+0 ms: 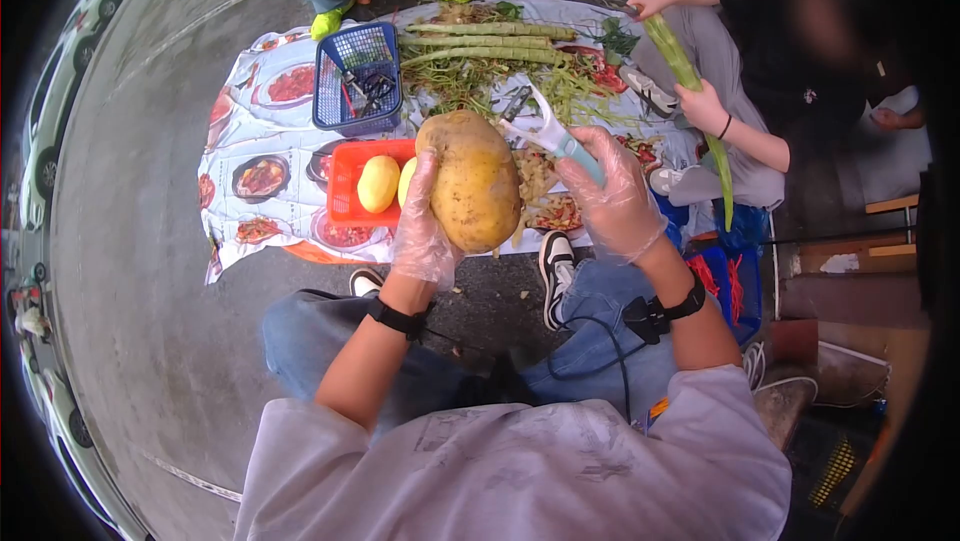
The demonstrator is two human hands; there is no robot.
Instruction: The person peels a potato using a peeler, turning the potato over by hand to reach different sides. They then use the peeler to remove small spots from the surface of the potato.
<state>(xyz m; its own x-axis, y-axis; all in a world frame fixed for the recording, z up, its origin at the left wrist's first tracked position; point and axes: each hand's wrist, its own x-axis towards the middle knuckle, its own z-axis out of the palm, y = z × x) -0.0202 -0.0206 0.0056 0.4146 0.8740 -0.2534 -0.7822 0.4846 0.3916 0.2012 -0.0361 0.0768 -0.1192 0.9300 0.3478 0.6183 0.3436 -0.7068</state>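
Potato (pixel 478 186), large and yellow-brown with darker patches, is held up in front of the person, above the near edge of a printed sheet (pixel 222 203). The left hand (pixel 425 216), in a clear plastic glove, has its fingers grasping the potato's left side. The right hand (pixel 612 191), gloved likewise, has its fingers closed around the light-blue handle of a peeler (pixel 578 153); the white forked head points toward the potato's upper right, and whether the two touch cannot be told.

Beyond the left hand sits a red tray (pixel 343 179) with a peeled yellow potato (pixel 378 184) and another pale one partly hidden. Past it stands a blue basket (pixel 357 127) containing dark tools. Green stalks (pixel 490 42) lie among green scraps (pixel 465 89). To the right, another person grips a long green stem (pixel 676 53) with both hands.
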